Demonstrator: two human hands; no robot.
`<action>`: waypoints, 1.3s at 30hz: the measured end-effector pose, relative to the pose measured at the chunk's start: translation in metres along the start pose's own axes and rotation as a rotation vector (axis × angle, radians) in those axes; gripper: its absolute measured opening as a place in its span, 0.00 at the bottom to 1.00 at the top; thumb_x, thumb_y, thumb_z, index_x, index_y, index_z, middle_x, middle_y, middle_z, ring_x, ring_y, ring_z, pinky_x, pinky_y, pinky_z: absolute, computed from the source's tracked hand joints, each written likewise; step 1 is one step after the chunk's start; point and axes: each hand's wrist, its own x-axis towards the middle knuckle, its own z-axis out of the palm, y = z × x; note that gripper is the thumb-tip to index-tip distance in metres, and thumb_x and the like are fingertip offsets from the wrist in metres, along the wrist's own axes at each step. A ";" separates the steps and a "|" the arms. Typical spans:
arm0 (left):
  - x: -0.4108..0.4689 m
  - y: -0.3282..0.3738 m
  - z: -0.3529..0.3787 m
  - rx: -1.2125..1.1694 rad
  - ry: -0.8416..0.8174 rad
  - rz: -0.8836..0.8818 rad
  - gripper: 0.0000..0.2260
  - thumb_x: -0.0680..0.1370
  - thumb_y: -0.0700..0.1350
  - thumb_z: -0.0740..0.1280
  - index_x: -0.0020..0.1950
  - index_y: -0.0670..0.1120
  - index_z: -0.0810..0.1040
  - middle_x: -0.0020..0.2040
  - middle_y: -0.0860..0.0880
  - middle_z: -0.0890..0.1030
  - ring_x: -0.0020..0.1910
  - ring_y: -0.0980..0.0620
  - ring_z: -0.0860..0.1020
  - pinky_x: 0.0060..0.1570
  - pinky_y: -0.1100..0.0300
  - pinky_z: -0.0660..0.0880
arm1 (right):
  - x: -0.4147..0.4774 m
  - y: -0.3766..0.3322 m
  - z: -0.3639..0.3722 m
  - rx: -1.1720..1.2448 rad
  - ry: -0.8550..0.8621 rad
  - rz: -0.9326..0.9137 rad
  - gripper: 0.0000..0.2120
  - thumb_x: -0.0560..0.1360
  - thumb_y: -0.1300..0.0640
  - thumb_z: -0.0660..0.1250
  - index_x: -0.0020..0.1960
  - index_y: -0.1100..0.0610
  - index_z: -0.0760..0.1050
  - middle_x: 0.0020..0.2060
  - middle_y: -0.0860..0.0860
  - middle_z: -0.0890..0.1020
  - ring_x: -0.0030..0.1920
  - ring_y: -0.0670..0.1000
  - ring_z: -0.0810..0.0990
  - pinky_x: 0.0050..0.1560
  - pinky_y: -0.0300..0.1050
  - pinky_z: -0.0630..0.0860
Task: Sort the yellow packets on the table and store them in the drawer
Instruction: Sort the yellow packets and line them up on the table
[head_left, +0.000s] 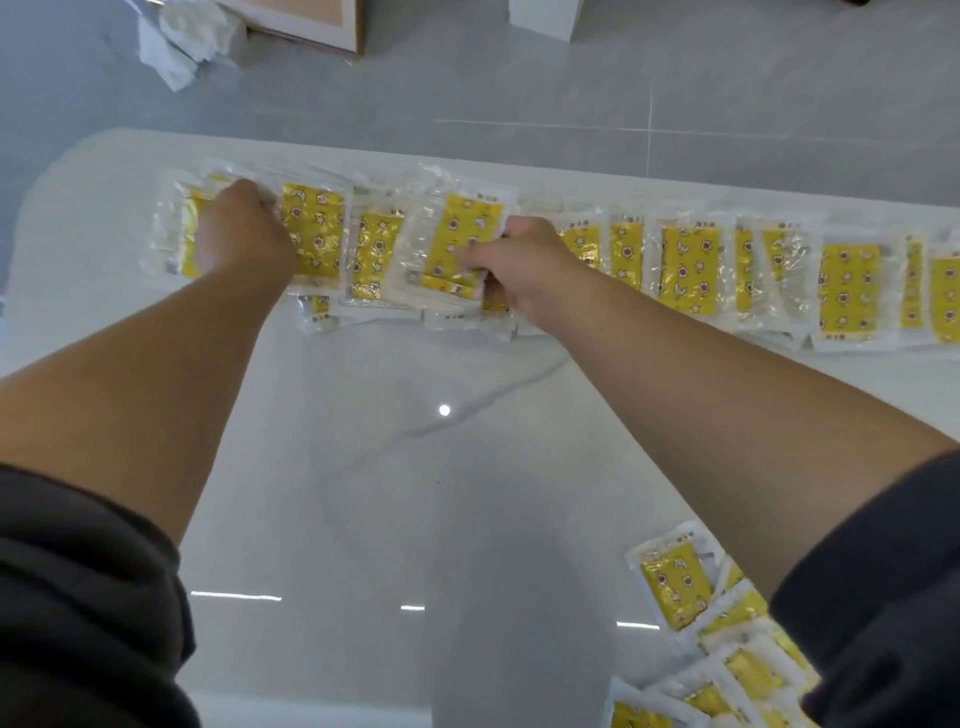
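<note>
Right grip (519, 267): clamped on a tilted stack of packets (457, 244) at centre frame, thumb on top, fingers tucked under the near edge.
Left grip (241, 231): curled down over the end stack (171, 244) at upper left. Fingertips hidden, so cannot tell whether clamped or only pressing.
Row (685, 265): overlapping yellow packets strung along the far edge of the worktop (363, 467), from left of frame to right.
Near pile (675, 582): more packets at lower right, partly under the right sleeve.
Drawer: not in view.
Beyond: grey floor (519, 78) at top of frame, with crumpled wrapping (182, 41) and a cardboard box (311, 26) at upper left.
Risk: likely fanning out or slipping of the glossy sleeves if squeezed unevenly. Could nudge far-edge packets off onto the floor while gathering. Could mix squared stacks back into the loose row.
Writing: small dark characters on each packet's white header strip, too small to read. No brand legible. Yellow print of moons, stars and round faces.
</note>
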 end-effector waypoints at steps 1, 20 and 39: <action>0.001 -0.001 0.000 0.021 0.012 -0.001 0.16 0.78 0.36 0.57 0.61 0.46 0.77 0.59 0.41 0.79 0.58 0.38 0.76 0.50 0.52 0.71 | 0.001 -0.002 0.011 -0.003 -0.012 -0.016 0.12 0.69 0.64 0.75 0.42 0.60 0.72 0.39 0.58 0.80 0.40 0.56 0.81 0.50 0.56 0.81; -0.080 -0.001 0.013 -0.089 0.010 0.440 0.10 0.76 0.42 0.64 0.58 0.45 0.76 0.58 0.45 0.75 0.59 0.44 0.73 0.59 0.48 0.68 | -0.040 0.015 0.031 -0.266 0.275 -0.334 0.09 0.70 0.68 0.64 0.36 0.55 0.72 0.37 0.51 0.80 0.40 0.54 0.83 0.40 0.54 0.82; -0.465 -0.018 0.096 0.084 -0.792 0.199 0.20 0.76 0.54 0.67 0.64 0.49 0.69 0.59 0.50 0.75 0.55 0.49 0.76 0.55 0.53 0.75 | -0.247 0.294 -0.185 -0.929 -0.035 -0.085 0.03 0.75 0.55 0.67 0.45 0.51 0.73 0.42 0.44 0.76 0.44 0.48 0.76 0.42 0.48 0.77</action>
